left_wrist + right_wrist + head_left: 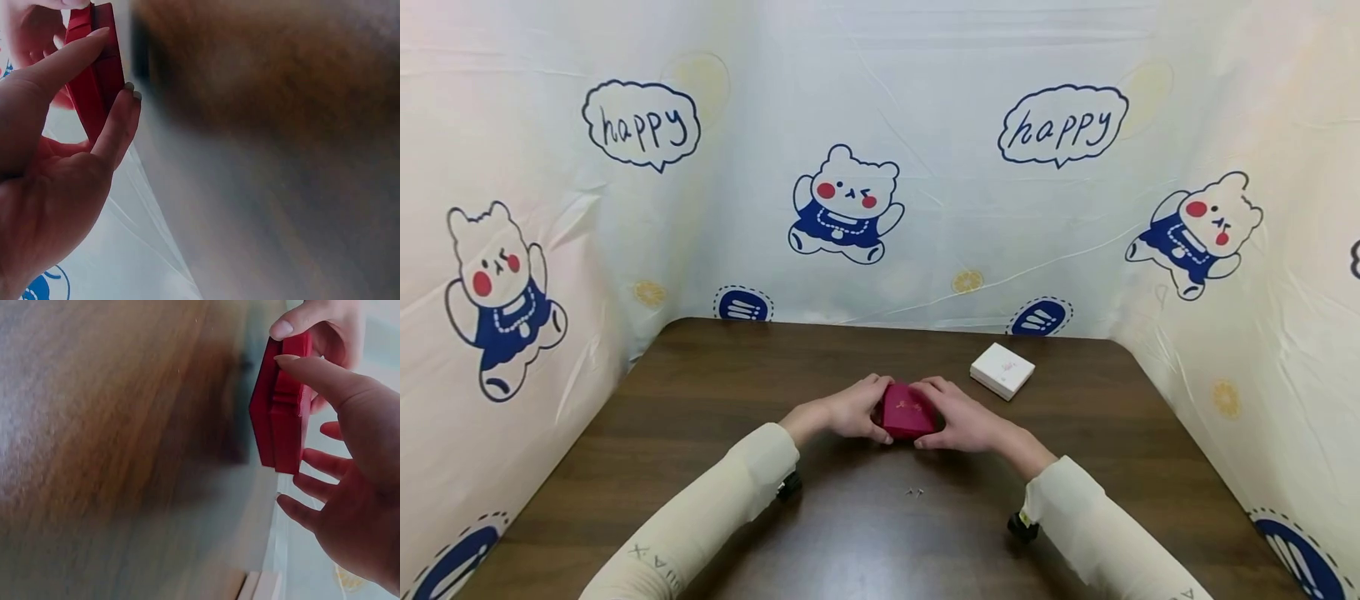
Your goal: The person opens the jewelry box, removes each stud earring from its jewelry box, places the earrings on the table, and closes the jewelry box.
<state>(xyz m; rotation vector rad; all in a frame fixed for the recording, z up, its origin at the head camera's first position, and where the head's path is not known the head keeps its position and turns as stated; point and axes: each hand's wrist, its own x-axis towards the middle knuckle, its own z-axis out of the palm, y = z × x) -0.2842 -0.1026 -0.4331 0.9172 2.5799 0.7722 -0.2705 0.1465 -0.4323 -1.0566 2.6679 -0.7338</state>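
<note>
A small red box with gold script on its top is held between both hands over the middle of the table. From the left side my left hand grips it, with the thumb on its front face and fingers along the far side and underneath. My right hand holds the opposite side, its thumb against the front. A seam between lid and base shows in the right wrist view. Nearer to me, two tiny silvery pieces lie on the wood.
A white square box with faint pink print sits behind and right of my right hand. The dark brown table meets a pale printed curtain along its back and sides. Both wrists wear dark camera bands below cream sleeves.
</note>
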